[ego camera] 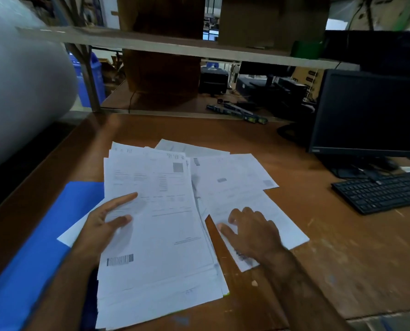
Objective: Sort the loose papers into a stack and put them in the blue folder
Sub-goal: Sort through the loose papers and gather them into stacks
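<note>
Wooden desk (318, 271) under a shelf carried monitor (366, 111) and keyboard (383, 191) at right. Left hand (103, 225) gripped the stack (161, 235), thumb on top. Right hand (251, 230) pressed a loose sheet (266, 206) with relaxed fingers. Folder (32, 247) lay at left, partly under the stack. Gathering appeared under way; next, draw that sheet onto the stack.

Monitor (366, 111), keyboard (383, 192), wooden desk (342, 259)
</note>
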